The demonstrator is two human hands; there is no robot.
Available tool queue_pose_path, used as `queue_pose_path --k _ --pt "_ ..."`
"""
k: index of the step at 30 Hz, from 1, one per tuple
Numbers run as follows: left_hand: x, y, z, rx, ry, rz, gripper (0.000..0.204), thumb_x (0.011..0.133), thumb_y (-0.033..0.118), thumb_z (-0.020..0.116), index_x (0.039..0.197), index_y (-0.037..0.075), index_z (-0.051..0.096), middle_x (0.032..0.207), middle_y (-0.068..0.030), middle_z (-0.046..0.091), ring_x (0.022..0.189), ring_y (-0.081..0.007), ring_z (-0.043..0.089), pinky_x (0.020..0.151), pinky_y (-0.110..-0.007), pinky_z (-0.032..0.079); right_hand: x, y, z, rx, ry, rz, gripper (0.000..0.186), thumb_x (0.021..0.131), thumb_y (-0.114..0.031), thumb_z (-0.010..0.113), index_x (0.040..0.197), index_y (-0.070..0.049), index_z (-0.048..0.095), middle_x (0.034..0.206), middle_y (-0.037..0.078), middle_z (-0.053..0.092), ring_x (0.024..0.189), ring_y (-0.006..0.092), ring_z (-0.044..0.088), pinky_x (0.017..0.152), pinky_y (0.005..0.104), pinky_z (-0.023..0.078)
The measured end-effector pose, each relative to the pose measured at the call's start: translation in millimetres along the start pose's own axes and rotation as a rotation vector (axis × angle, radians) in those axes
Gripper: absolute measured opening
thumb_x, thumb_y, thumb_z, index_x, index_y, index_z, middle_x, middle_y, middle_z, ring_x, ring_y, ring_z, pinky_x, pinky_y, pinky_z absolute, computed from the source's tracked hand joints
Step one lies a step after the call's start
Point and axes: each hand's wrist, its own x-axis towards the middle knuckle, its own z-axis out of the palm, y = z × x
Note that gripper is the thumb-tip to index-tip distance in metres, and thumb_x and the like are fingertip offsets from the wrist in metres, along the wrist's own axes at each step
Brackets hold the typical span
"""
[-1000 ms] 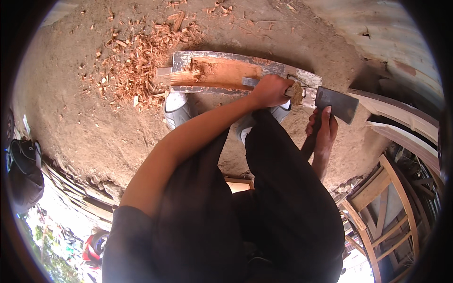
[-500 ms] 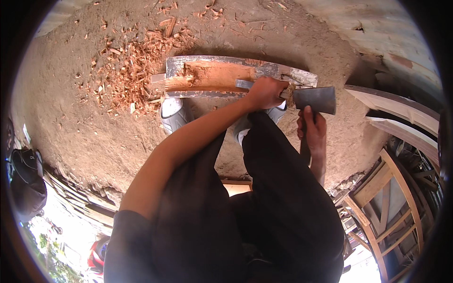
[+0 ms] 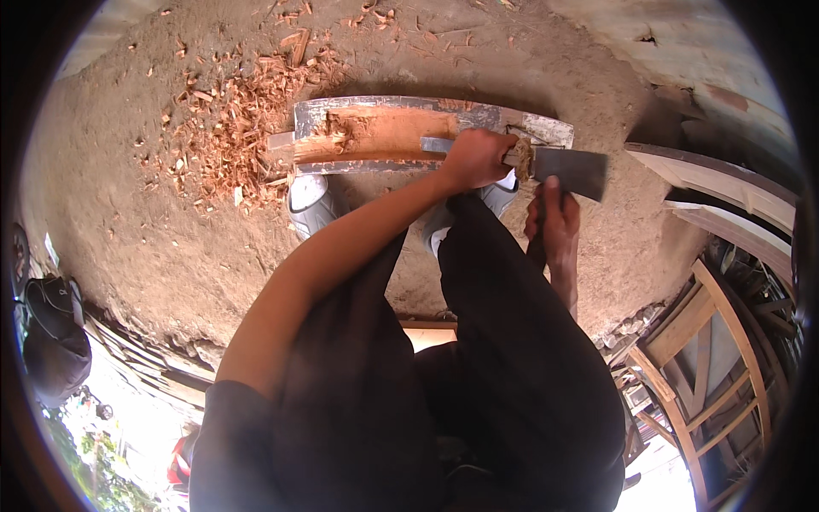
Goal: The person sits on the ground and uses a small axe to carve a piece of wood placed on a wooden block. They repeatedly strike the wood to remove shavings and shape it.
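"On the dirt floor [image 3: 213,264], just beyond the shoes [image 3: 320,209], lies the curved wood block [image 3: 375,128]. How are the hands?"

"The left hand [image 3: 478,158] is closed round the chisel [image 3: 436,144], its blade pointing left over the hollow. The right hand [image 3: 554,218] is wrapped round the handle of the axe [image 3: 577,173], whose blunt end meets the chisel's butt (touching or just apart, I can't tell)."

"How would you do it well?"

"I'd hold the chisel low and steady, strike squarely, and mind the left fingers."

"Anything in the way?"

"The shoes sit close by the block's near edge, so a slip might reach them. Wood chips [image 3: 239,128] are heaped left; curved boards [image 3: 708,175] and a wooden frame [image 3: 680,331] are off right."
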Motion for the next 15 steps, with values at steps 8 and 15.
queue_pose_path --k 8,15 --pt "-5.4 -0.2 -15.2 -0.075 0.068 -0.057 0.023 0.067 0.02 0.077 0.084 0.008 0.067 0.073 -0.0173 0.068 0.074 -0.04 0.069 0.066 -0.049 0.054 -12.5 -23.3 -18.8 -0.062 -0.049 0.019 0.053 0.109 -0.05 0.049 0.102 0.001 0.06 0.069 0.002 0.054 0.049 0.0106 0.05 0.044 0.027 0.04" --pt "-1.8 9.6 -14.5 -0.232 0.109 0.028 0.024 0.066 0.013 0.076 0.086 0.004 0.068 0.074 -0.0211 0.068 0.073 -0.043 0.067 0.067 -0.051 0.054 -22.6 -38.6 -19.7 -0.019 -0.058 0.004 0.053 0.109 -0.051 0.048 0.103 0.001 0.059 0.07 0.003 0.054 0.048 0.0104 0.048 0.045 0.0262 0.04"
